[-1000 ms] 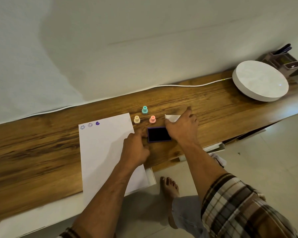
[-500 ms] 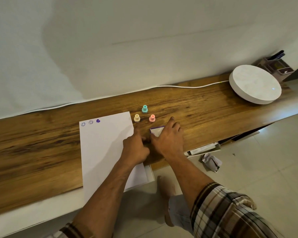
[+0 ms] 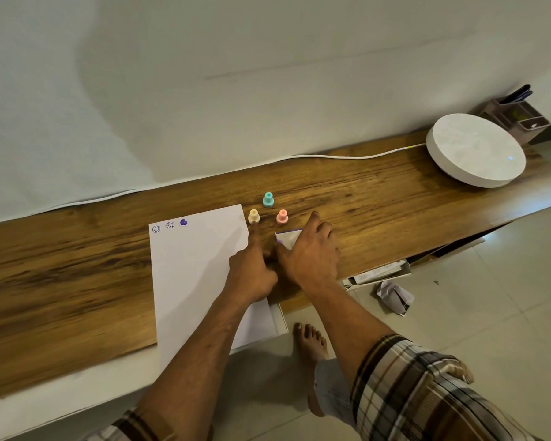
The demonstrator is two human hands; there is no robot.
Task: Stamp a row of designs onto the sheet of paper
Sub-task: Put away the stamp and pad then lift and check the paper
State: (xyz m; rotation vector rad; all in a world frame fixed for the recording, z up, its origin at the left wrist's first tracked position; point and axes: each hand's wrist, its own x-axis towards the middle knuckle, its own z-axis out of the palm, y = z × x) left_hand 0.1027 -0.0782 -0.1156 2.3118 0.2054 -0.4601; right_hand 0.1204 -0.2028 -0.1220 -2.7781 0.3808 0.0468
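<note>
Head view looks down on a long wooden bench [image 3: 77,281] set against a pale wall, with light floor tiles below its front edge. The sheet of paper [image 3: 198,281] lies on the bench, its near end hanging over the front edge. Along the far edge of the paper sit three stamped designs: two smiley faces [image 3: 156,229] and one purple heart [image 3: 183,222].

Just right of the paper's far corner stand three small stamps: a yellow one [image 3: 254,216] nearest the paper, a pink one [image 3: 282,216] beside it, and a teal one [image 3: 268,199] behind the two. Right of the paper, in front of the pink stamp, lies the ink pad [image 3: 288,238], its white lid with a purple rim showing; the right hand [image 3: 309,253] lies flat over it with fingers spread, covering most of it, so I cannot tell whether the grip closes on it. The left hand [image 3: 252,268] rests at the right edge of the paper, loosely curled with the forefinger stretched toward the yellow stamp, holding nothing visible.

Far to the right of the paper a round white disc [image 3: 476,149] sits on the bench, a white cable [image 3: 347,156] running from it along the wall. Behind the disc stands a brown desk organiser [image 3: 519,116]. On the floor right of the paper lie a crumpled paper [image 3: 393,296] and a bare foot [image 3: 310,342].
</note>
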